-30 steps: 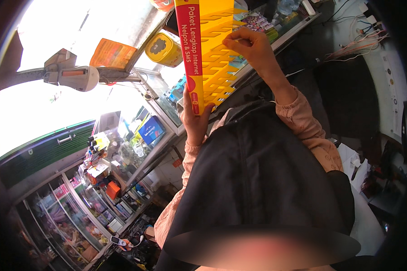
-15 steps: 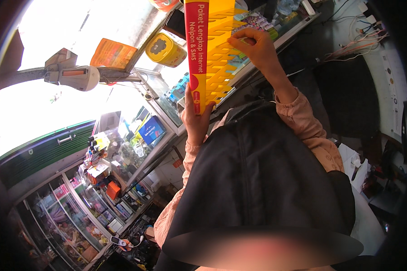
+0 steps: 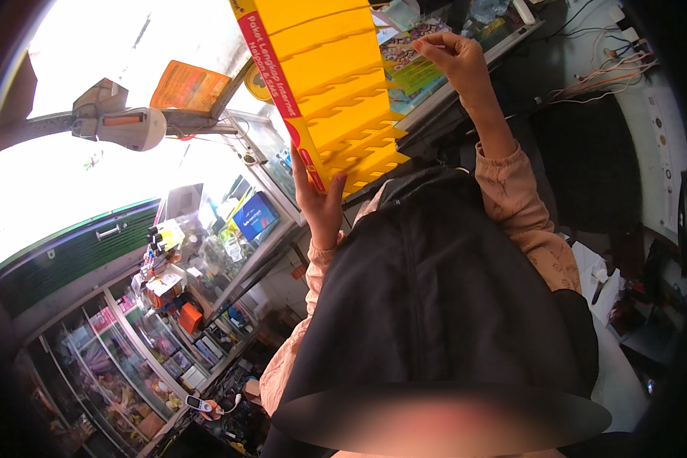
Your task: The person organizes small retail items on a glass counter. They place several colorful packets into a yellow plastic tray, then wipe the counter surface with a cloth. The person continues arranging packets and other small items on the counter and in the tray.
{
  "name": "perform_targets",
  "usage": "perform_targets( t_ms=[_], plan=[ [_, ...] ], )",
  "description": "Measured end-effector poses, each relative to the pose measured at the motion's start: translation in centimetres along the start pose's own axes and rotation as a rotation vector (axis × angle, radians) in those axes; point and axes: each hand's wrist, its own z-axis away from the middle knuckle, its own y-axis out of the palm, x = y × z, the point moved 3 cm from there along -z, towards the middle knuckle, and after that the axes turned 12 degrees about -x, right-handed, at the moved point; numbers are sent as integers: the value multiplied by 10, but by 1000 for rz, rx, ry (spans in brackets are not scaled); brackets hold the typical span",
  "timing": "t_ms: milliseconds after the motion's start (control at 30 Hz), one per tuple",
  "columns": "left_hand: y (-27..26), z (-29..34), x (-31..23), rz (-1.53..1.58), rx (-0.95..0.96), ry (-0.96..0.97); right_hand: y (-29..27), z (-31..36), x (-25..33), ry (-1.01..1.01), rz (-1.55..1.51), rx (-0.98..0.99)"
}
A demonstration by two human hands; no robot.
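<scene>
A yellow card display rack with a red printed edge strip stands tilted at the top middle, its tiers of notched slots facing right. My left hand is closed around its lower end, thumb on the near side. To the right of the rack and apart from it, my right hand is raised with thumb and fingertips pinched together. Whether anything small is between those fingertips I cannot make out. Below that hand lie colourful printed sheets on the glass counter.
The glass counter's edge runs behind the rack. A yellow tub is partly hidden by it. To the left are a light bulb, an orange sheet and a blue box. Loose cables hang at the right.
The rack's top has swung left, turning its slotted face more into view and covering much of the yellow tub. My right hand has moved right and up, away from the slots.
</scene>
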Motion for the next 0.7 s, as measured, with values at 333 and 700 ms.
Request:
perform_targets(
  t_ms=[333, 700],
  plan=[
    [8, -1, 1, 257, 13, -151, 33, -20, -4, -118, 120, -79],
    [21, 2, 2, 217, 44, -157, 74, 5, 30, -213, 172, -96]
  ],
)
